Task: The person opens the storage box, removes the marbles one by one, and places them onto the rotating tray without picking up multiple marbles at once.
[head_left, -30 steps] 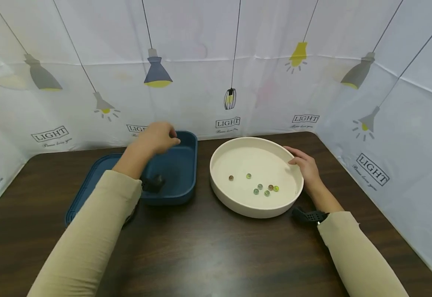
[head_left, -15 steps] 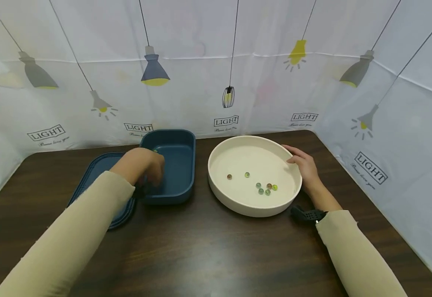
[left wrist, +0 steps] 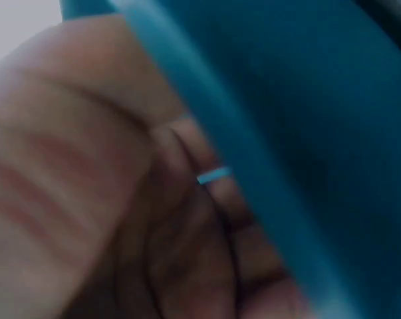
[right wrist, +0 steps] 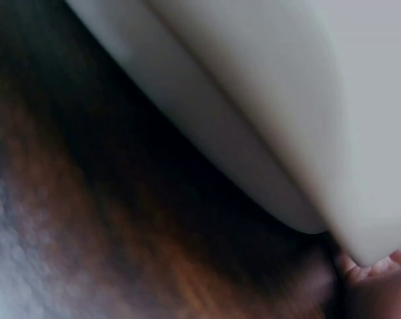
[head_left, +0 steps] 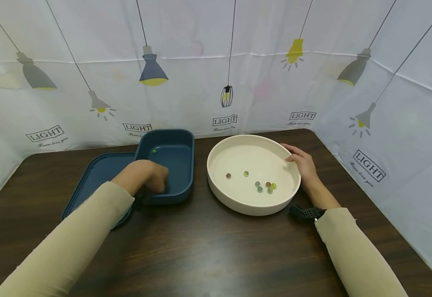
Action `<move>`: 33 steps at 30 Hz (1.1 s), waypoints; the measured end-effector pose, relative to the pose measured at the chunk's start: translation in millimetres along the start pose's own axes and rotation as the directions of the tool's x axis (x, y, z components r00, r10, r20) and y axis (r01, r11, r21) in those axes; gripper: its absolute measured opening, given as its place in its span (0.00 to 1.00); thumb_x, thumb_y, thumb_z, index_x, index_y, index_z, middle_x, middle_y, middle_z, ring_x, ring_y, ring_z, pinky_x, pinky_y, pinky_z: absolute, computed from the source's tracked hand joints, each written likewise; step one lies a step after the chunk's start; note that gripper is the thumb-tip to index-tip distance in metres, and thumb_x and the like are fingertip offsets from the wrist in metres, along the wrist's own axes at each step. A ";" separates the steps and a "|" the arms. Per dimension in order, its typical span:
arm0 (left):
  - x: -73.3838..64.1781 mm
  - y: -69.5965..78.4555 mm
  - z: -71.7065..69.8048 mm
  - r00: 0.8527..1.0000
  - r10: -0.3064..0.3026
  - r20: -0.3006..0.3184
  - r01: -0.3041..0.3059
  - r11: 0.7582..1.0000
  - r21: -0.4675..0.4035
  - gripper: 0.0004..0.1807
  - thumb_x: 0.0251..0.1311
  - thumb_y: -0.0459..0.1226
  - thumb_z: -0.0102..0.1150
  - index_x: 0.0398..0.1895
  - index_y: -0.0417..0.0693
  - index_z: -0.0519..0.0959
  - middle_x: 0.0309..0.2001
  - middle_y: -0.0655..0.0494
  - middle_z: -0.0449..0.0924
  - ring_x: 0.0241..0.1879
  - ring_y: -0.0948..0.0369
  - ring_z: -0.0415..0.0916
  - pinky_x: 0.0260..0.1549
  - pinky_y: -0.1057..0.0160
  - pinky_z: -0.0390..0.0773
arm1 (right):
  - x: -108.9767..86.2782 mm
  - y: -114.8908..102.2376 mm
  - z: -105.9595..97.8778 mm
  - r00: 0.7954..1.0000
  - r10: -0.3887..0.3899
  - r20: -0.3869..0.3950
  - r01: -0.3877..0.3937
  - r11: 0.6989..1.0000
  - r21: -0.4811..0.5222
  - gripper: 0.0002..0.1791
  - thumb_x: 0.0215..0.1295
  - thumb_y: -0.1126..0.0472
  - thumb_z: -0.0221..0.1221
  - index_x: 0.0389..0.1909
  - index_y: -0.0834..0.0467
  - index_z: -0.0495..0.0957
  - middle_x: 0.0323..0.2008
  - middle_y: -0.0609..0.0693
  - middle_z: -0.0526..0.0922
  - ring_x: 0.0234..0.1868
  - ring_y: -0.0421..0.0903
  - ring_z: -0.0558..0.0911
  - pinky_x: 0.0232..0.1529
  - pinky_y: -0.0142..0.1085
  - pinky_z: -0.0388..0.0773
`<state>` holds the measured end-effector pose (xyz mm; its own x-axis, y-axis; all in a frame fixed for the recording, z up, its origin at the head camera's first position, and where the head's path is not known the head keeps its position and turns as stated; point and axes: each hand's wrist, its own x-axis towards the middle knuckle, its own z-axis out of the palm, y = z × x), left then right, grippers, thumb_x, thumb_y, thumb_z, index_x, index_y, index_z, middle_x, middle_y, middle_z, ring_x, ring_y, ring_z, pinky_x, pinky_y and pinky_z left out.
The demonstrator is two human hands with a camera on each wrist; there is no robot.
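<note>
My left hand reaches down over the near left rim of a deep blue rectangular container. Its fingers are bent downward, and their tips are hidden; I cannot tell whether they hold anything. The left wrist view shows the palm against the container's blue rim. A small green marble lies near the container's far left corner. To the right, my right hand grips a round cream tray by its right rim, thumb inside and fingers outside. Several glass marbles lie on the tray's floor.
A flat blue lid with a ridged edge lies left of the container, partly under my left forearm. Everything stands on a dark wooden table. White sheeting printed with lamps hangs behind and at the right.
My left hand has come down from above the container's far part to its near left side, uncovering the green marble. Some marbles in the tray shifted slightly; my right hand keeps its hold.
</note>
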<state>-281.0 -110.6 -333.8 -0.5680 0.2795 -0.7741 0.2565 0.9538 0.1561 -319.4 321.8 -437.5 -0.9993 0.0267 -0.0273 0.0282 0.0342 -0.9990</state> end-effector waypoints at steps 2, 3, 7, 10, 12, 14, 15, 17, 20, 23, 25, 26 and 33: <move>2.6 0.1 1.3 0.998 0.063 -0.004 -0.063 0.998 -0.010 0.11 0.66 0.32 0.49 0.26 0.48 0.77 0.28 0.56 0.72 0.27 0.61 0.69 0.27 0.65 0.72 | -0.2 -0.5 -0.6 1.000 0.000 0.001 0.000 1.000 0.009 0.32 0.66 0.74 0.45 0.72 0.61 0.68 0.64 0.47 0.76 0.56 0.36 0.79 0.49 0.23 0.79; 4.0 0.4 1.9 0.995 0.095 -0.015 -0.095 0.995 -0.015 0.10 0.67 0.34 0.49 0.28 0.48 0.78 0.27 0.57 0.71 0.27 0.62 0.69 0.27 0.65 0.72 | -0.5 -1.0 -0.8 1.000 -0.001 0.006 0.001 1.000 0.015 0.32 0.66 0.74 0.45 0.72 0.61 0.68 0.64 0.48 0.76 0.56 0.36 0.79 0.49 0.23 0.80; 10.5 4.9 4.0 0.976 0.206 -0.074 -0.209 0.977 -0.045 0.12 0.70 0.38 0.49 0.39 0.44 0.82 0.28 0.58 0.72 0.27 0.63 0.70 0.29 0.66 0.73 | -2.0 -2.7 -1.2 1.000 -0.006 0.022 0.005 1.000 0.007 0.33 0.65 0.74 0.45 0.73 0.60 0.68 0.67 0.51 0.74 0.56 0.36 0.80 0.49 0.24 0.80; 14.3 11.1 5.1 0.959 0.257 -0.119 -0.264 0.963 -0.044 0.13 0.71 0.37 0.48 0.46 0.42 0.82 0.29 0.58 0.72 0.27 0.64 0.70 0.30 0.67 0.73 | -2.3 -3.5 -0.7 1.000 -0.006 0.025 0.006 1.000 0.003 0.33 0.65 0.74 0.45 0.72 0.60 0.68 0.68 0.52 0.73 0.57 0.36 0.80 0.50 0.24 0.80; 16.5 15.3 5.9 0.948 0.283 -0.144 -0.290 0.957 -0.028 0.11 0.70 0.35 0.48 0.40 0.42 0.81 0.26 0.59 0.69 0.25 0.65 0.67 0.29 0.67 0.70 | -2.0 -3.6 -0.3 1.000 -0.004 0.020 0.004 1.000 0.001 0.33 0.64 0.74 0.45 0.72 0.59 0.69 0.68 0.52 0.74 0.58 0.37 0.79 0.51 0.23 0.80; 18.9 18.2 7.0 0.942 0.291 -0.168 -0.299 0.954 -0.024 0.11 0.69 0.32 0.48 0.30 0.46 0.79 0.22 0.60 0.66 0.22 0.65 0.63 0.26 0.67 0.67 | -1.8 -3.7 0.0 1.000 -0.005 0.017 0.005 1.000 0.001 0.33 0.64 0.74 0.45 0.72 0.60 0.69 0.69 0.52 0.74 0.59 0.37 0.78 0.51 0.23 0.79; 20.4 19.0 7.8 0.938 0.296 -0.181 -0.304 0.952 -0.021 0.12 0.69 0.32 0.49 0.26 0.48 0.77 0.21 0.61 0.64 0.21 0.65 0.61 0.25 0.67 0.65 | -1.8 -3.7 0.0 1.000 -0.006 0.016 0.006 1.000 0.003 0.33 0.64 0.74 0.45 0.72 0.60 0.69 0.69 0.52 0.74 0.59 0.37 0.78 0.51 0.22 0.79; 23.0 20.0 9.4 0.933 0.298 -0.201 -0.307 0.951 -0.016 0.17 0.68 0.31 0.49 0.19 0.51 0.71 0.18 0.62 0.61 0.19 0.65 0.57 0.23 0.67 0.61 | -1.6 -3.3 0.0 1.000 -0.008 0.014 0.008 1.000 0.001 0.33 0.64 0.74 0.45 0.72 0.60 0.69 0.69 0.52 0.74 0.59 0.37 0.78 0.51 0.22 0.79; 26.2 20.4 11.5 0.929 0.291 -0.227 -0.303 0.953 -0.021 0.21 0.68 0.31 0.49 0.15 0.54 0.65 0.16 0.62 0.57 0.18 0.65 0.53 0.22 0.67 0.58 | -1.5 -2.7 -0.1 1.000 -0.013 0.013 0.013 1.000 0.000 0.33 0.63 0.74 0.45 0.71 0.60 0.69 0.67 0.51 0.75 0.57 0.36 0.79 0.51 0.23 0.79; 27.7 21.6 12.7 0.930 0.270 -0.250 -0.285 0.958 -0.026 0.21 0.68 0.30 0.50 0.15 0.53 0.66 0.16 0.61 0.58 0.18 0.64 0.53 0.22 0.66 0.58 | -1.1 -2.5 -0.2 1.000 -0.016 0.017 0.015 1.000 0.020 0.33 0.64 0.74 0.45 0.71 0.60 0.70 0.66 0.49 0.76 0.57 0.36 0.79 0.51 0.23 0.80; 28.0 22.4 12.8 0.930 0.245 -0.273 -0.263 0.964 -0.030 0.17 0.68 0.31 0.52 0.19 0.50 0.72 0.18 0.60 0.64 0.19 0.64 0.59 0.23 0.66 0.63 | -1.1 -2.5 -0.3 1.000 -0.014 0.018 0.013 0.999 0.036 0.32 0.64 0.75 0.45 0.71 0.60 0.70 0.65 0.49 0.76 0.57 0.36 0.79 0.51 0.23 0.80; 27.9 22.7 12.6 0.928 0.235 -0.289 -0.253 0.967 -0.026 0.14 0.68 0.32 0.53 0.22 0.49 0.76 0.20 0.59 0.69 0.21 0.64 0.63 0.24 0.66 0.66 | -1.3 -2.5 -0.3 1.000 -0.014 0.018 0.013 0.999 0.040 0.32 0.64 0.75 0.45 0.71 0.61 0.70 0.65 0.49 0.76 0.57 0.36 0.79 0.51 0.23 0.80; 19.6 15.4 5.2 0.881 0.192 -0.431 -0.230 0.972 -0.037 0.08 0.65 0.36 0.60 0.39 0.43 0.86 0.35 0.52 0.86 0.31 0.61 0.81 0.33 0.63 0.81 | -2.4 -3.0 1.0 1.000 0.008 0.011 -0.008 1.000 0.019 0.33 0.64 0.75 0.45 0.71 0.60 0.70 0.67 0.52 0.74 0.57 0.36 0.79 0.49 0.23 0.80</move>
<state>-284.1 -91.0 -349.7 -0.7888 0.4770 -0.3877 0.3511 0.8673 0.3529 -317.1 320.6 -434.5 -0.9992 0.0165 -0.0357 0.0359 0.0146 -0.9992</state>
